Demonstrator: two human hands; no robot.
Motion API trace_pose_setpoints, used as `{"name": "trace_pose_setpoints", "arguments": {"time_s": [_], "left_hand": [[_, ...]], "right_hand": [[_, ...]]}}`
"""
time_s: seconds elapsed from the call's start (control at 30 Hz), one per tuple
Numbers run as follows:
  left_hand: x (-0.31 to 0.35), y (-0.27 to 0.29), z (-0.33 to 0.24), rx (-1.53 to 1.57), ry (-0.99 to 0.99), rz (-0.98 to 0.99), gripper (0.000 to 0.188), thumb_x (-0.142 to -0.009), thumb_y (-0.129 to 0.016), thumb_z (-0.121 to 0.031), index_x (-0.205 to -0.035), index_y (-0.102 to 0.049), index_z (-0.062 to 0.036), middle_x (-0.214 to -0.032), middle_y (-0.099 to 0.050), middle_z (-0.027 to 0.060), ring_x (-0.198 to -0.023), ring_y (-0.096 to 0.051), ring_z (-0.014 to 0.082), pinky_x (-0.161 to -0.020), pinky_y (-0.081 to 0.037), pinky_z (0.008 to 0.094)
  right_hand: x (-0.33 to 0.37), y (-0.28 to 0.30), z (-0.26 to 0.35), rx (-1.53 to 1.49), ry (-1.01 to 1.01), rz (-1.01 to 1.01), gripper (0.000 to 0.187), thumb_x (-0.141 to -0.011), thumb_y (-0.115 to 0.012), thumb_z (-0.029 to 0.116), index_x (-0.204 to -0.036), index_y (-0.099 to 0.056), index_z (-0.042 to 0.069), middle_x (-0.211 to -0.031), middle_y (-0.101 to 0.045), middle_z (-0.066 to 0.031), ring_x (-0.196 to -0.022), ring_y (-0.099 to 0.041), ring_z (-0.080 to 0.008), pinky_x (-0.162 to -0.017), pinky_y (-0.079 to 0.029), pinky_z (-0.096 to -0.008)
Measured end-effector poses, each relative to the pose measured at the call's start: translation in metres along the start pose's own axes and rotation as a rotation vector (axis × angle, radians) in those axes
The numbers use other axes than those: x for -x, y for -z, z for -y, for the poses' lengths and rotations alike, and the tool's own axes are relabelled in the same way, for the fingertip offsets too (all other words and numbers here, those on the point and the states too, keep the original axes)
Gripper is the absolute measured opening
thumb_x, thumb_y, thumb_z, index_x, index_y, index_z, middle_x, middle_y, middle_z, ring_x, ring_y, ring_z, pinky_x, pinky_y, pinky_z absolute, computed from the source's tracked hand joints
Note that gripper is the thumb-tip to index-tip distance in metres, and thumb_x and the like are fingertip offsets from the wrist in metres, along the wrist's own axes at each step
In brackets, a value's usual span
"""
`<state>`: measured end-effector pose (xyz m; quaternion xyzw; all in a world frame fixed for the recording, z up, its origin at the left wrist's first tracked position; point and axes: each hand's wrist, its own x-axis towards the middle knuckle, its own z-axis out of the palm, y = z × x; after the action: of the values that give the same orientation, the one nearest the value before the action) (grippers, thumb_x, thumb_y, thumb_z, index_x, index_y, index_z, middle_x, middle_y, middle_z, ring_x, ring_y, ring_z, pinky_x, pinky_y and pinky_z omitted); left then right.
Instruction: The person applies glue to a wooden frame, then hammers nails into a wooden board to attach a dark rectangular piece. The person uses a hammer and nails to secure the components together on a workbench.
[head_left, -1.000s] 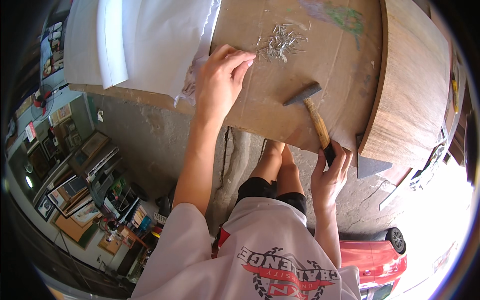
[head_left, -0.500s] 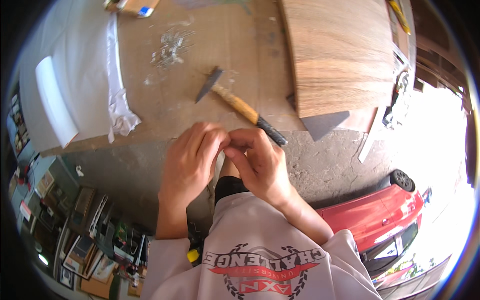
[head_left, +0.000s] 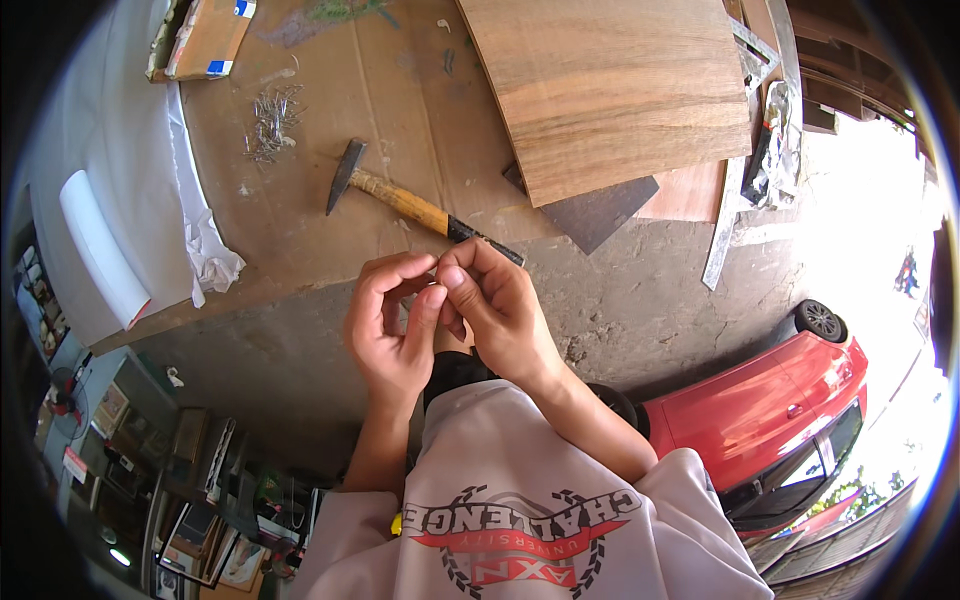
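Note:
My left hand point(head_left: 388, 318) and my right hand point(head_left: 502, 318) meet in front of my body, just off the near edge of the worktable point(head_left: 290, 240). Both hands are closed in a pinch, thumbs and fingertips nearly touching. Whatever lies between the fingertips is too small to make out. Right behind them lies a hammer point(head_left: 405, 200), its wooden handle ending in a black grip close to my right fingers and its metal head pointing away to the left. Farther left on the tabletop is a loose pile of thin nails point(head_left: 272, 125).
A wooden board point(head_left: 620, 95) covers the table's right side, over a dark flat plate point(head_left: 605, 212). A metal ruler point(head_left: 722, 235) juts past the edge. At left are white sheeting point(head_left: 205, 250), a curled white sheet point(head_left: 98, 245) and a cardboard box point(head_left: 208, 45). A red car point(head_left: 765, 420) stands beyond at right.
The view has shifted, so the table things sit farther left. My left hand has turned to show its thumb and palm side; both hands stay together at the fingertips.

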<state>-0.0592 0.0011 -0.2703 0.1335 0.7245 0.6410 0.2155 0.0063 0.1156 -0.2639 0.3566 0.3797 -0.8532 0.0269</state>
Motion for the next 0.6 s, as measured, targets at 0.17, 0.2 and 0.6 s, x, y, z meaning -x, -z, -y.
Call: {"name": "trace_pose_setpoints", "arguments": {"time_s": [0.17,0.2,0.6], "left_hand": [[0.006,0.009,0.021,0.116,0.000,0.047,0.014,-0.090,-0.070,0.007,-0.103,-0.066,0.0027,-0.110,-0.066,0.0132,-0.099,-0.065,0.0171,-0.084,-0.055,0.0289],[0.006,0.012,0.023,0.122,-0.005,0.046,0.014,-0.090,-0.071,0.008,-0.102,-0.066,0.0032,-0.110,-0.066,0.0135,-0.099,-0.065,0.0171,-0.085,-0.055,0.0281],[-0.026,0.045,-0.013,-0.235,-0.333,-0.182,0.010,-0.098,-0.061,0.003,-0.108,-0.061,0.0053,-0.106,-0.067,0.0164,-0.096,-0.068,0.0230,-0.085,-0.058,0.0321]], "right_hand": [[-0.005,0.006,-0.014,-0.024,-0.006,0.015,0.019,-0.107,-0.057,0.020,-0.099,-0.055,0.003,-0.074,-0.056,0.0004,-0.061,-0.048,-0.0044,-0.052,-0.039,-0.0222],[-0.006,0.006,-0.016,0.111,0.072,0.004,0.017,-0.106,-0.058,0.019,-0.100,-0.055,0.003,-0.074,-0.056,-0.0005,-0.061,-0.050,-0.0070,-0.054,-0.040,-0.0245],[-0.011,0.028,-0.027,1.497,0.474,-0.267,0.026,-0.092,-0.056,0.007,-0.118,-0.054,0.007,-0.098,-0.056,-0.0144,-0.091,-0.059,-0.0339,-0.075,-0.051,-0.0429]]}}
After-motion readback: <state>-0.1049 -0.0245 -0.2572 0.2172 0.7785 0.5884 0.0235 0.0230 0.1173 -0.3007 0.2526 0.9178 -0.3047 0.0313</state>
